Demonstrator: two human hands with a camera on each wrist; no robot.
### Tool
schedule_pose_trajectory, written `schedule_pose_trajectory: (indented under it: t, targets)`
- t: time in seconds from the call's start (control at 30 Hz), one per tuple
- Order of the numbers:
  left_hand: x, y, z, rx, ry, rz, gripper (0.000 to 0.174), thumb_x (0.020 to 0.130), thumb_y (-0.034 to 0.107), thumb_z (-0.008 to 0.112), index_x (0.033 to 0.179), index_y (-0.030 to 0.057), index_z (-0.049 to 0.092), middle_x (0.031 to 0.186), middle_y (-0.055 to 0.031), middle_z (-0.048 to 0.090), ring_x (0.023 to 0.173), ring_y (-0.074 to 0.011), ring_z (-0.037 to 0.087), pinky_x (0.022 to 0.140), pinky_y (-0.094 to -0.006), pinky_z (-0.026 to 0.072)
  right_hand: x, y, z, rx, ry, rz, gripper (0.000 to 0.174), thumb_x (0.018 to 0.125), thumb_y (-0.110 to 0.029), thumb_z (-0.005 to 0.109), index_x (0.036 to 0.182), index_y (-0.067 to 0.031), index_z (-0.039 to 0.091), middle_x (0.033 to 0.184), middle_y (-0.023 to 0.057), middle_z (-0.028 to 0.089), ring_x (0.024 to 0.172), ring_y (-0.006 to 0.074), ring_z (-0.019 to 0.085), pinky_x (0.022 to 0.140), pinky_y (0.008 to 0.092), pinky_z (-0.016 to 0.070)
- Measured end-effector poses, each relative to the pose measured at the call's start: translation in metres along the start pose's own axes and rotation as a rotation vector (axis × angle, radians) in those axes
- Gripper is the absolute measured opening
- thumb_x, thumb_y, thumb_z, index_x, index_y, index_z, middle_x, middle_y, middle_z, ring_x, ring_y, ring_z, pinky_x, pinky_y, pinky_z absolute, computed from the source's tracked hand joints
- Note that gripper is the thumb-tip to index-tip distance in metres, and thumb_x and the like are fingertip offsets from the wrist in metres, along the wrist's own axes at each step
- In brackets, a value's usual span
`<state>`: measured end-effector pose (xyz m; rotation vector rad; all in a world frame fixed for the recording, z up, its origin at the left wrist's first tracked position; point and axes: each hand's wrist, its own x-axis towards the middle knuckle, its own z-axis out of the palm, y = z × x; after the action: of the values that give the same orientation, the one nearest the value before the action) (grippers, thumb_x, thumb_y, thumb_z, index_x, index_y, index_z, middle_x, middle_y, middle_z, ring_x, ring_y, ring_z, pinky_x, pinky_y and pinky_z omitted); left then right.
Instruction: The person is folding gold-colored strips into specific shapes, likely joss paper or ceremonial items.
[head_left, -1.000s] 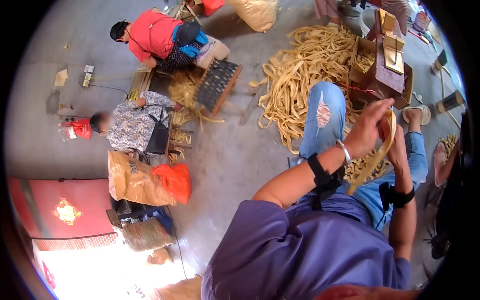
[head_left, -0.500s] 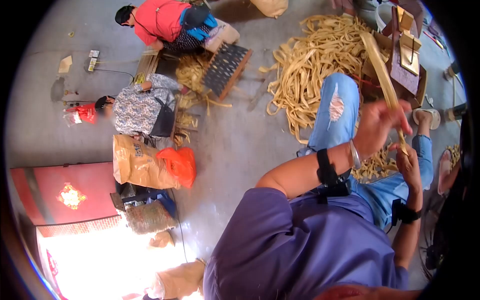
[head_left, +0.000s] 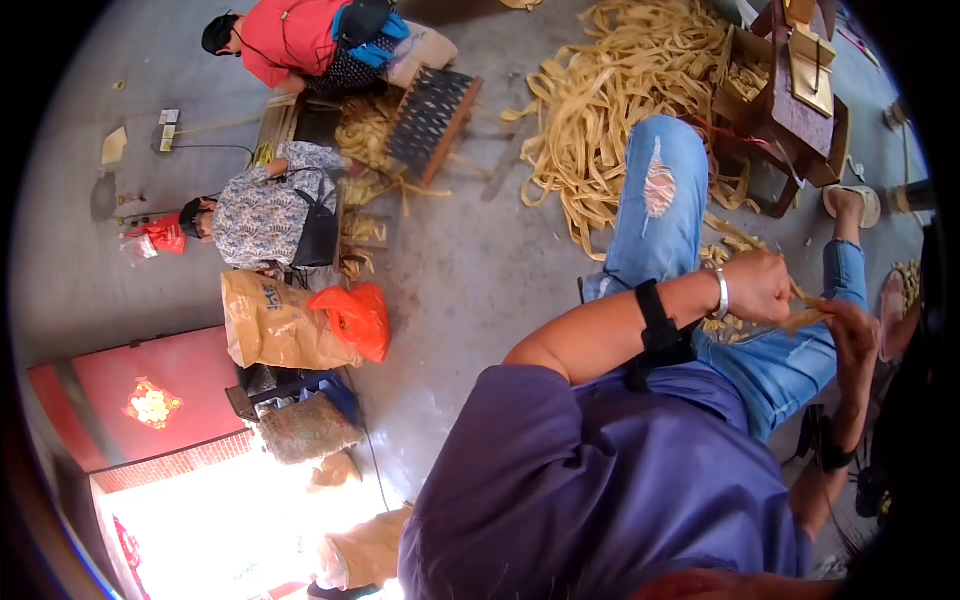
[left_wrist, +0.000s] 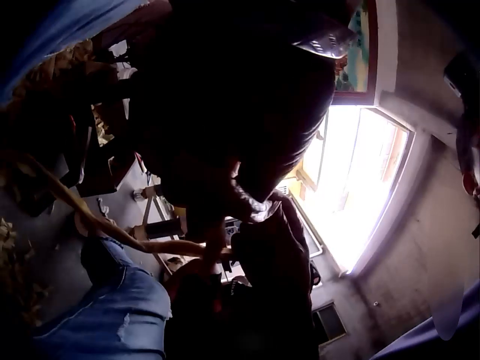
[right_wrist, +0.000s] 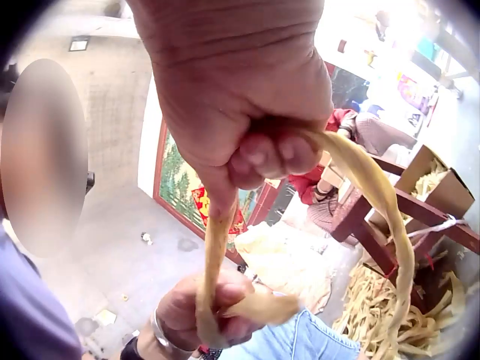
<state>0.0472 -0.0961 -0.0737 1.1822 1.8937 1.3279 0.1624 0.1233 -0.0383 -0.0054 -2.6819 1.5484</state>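
Observation:
A long, flat, yellow-tan strip (head_left: 803, 318) runs between my two hands. My left hand (head_left: 755, 287), with a silver bracelet at its wrist, is closed around a folded length of it. A short end (right_wrist: 262, 307) of the strip sticks out past the left fingers in the right wrist view. My right hand (right_wrist: 240, 97) grips the strip in curled fingers, and a twisted length (right_wrist: 397, 247) hangs from that fist on the other side. In the left wrist view my left hand (left_wrist: 232, 97) is a dark shape, with the strip (left_wrist: 112, 232) crossing below it.
A large heap of similar strips (head_left: 630, 90) lies on the floor beyond my knee. Beside it stands a dark red wooden bench (head_left: 790, 110) with boxes around it. Short cut pieces (head_left: 725, 330) lie between my legs. Two people work at the left near a paper sack (head_left: 285, 325).
Half a second ago the strip stood up from between my hands; now it is lowered and stretched between them. The right hand has moved to the right, the left hand down.

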Motion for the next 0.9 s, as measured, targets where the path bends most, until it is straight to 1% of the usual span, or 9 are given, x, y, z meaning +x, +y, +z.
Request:
schedule_pose_trajectory:
  t: [0.03,0.13,0.17,0.3,0.43,0.53,0.67,0.83,0.9]
  targets:
    - [0.001,0.004,0.0,-0.1,-0.14,0.03,0.024,0.087,0.014,0.055,0.069,0.0045,0.068,0.054,-0.0035,0.06,0.038,-0.0056,0.045,0.033,-0.021,0.0324,0.007,0.004,-0.006,-0.027,-0.049,-0.139,0.012,0.085,0.003,0.058,0.095,0.002,0.065,0.094,0.0088,0.063,0.086,0.0148,0.058,0.08,0.0247,0.0421]
    - [0.002,0.022,-0.011,-0.977,-0.104,-0.366,0.024,0.087,0.014,0.054,0.072,0.001,0.067,0.056,-0.0048,0.06,0.036,-0.0055,0.042,0.032,-0.0208,0.0297,0.026,-0.012,0.013,0.186,0.09,-0.186,0.022,0.081,0.004,0.062,0.102,0.0007,0.064,0.107,0.0122,0.061,0.089,0.017,0.059,0.078,0.0257,0.0445]
    - [0.005,0.018,-0.01,-1.219,-0.027,-0.439,0.021,0.086,0.012,0.056,0.073,-0.0014,0.066,0.059,-0.0068,0.061,0.035,-0.005,0.038,0.031,-0.0201,0.0259,0.021,-0.013,0.013,0.307,-0.015,-0.112,0.031,0.078,0.007,0.063,0.108,-0.0003,0.062,0.116,0.0158,0.057,0.092,0.0195,0.06,0.074,0.0273,0.0476]
    - [0.007,0.013,-0.006,-1.272,0.045,-0.538,0.018,0.084,0.01,0.058,0.073,-0.0027,0.063,0.058,-0.0066,0.058,0.035,-0.0043,0.037,0.031,-0.0195,0.0243,0.028,-0.018,0.036,0.073,0.028,-0.536,0.036,0.077,0.011,0.06,0.111,-0.0007,0.061,0.114,0.0191,0.058,0.094,0.0242,0.062,0.073,0.0294,0.0505]
    - [0.006,0.009,-0.003,-1.287,-0.026,-0.615,0.018,0.082,0.01,0.059,0.071,-0.003,0.061,0.055,-0.005,0.055,0.034,-0.0049,0.037,0.03,-0.0198,0.0248,0.026,-0.029,0.034,-0.204,0.151,-0.492,0.029,0.078,0.011,0.059,0.105,0.0007,0.06,0.111,0.0183,0.059,0.089,0.0252,0.063,0.073,0.0299,0.0521]
    - [0.002,0.008,-0.014,-1.14,-0.086,-0.627,0.018,0.081,0.012,0.058,0.069,-0.0017,0.061,0.053,-0.0051,0.053,0.034,-0.0066,0.038,0.031,-0.0211,0.0283,0.009,-0.014,0.032,0.545,0.218,-0.013,0.017,0.08,0.01,0.058,0.095,0.001,0.058,0.106,0.0167,0.06,0.083,0.0222,0.062,0.071,0.03,0.0519]
    - [0.0,0.01,-0.017,-0.996,-0.179,-0.546,0.02,0.079,0.011,0.055,0.063,0.0003,0.058,0.051,-0.0057,0.051,0.033,-0.0083,0.039,0.032,-0.0236,0.0338,0.026,-0.019,-0.003,0.138,-0.069,-0.432,0.014,0.077,0.011,0.058,0.084,-0.0011,0.059,0.101,0.0149,0.059,0.084,0.0201,0.06,0.069,0.0309,0.0488]
    - [0.005,0.011,-0.017,-1.274,-0.216,-0.569,0.02,0.079,0.011,0.053,0.06,0.0028,0.055,0.053,-0.0074,0.052,0.034,-0.0085,0.039,0.033,-0.0257,0.0364,0.025,-0.041,0.019,-0.085,0.032,-0.248,0.032,0.07,0.014,0.063,0.097,-0.0014,0.065,0.098,0.0141,0.06,0.089,0.0234,0.06,0.072,0.0287,0.049]
    - [0.007,0.003,-0.016,-1.37,-0.237,-0.602,0.021,0.081,0.013,0.054,0.063,0.0027,0.056,0.055,-0.0085,0.054,0.034,-0.0085,0.039,0.033,-0.0263,0.0371,0.028,-0.03,0.024,-0.21,0.125,-0.396,0.029,0.07,0.014,0.064,0.096,-0.0006,0.065,0.097,0.0145,0.06,0.085,0.0237,0.06,0.069,0.0281,0.049]
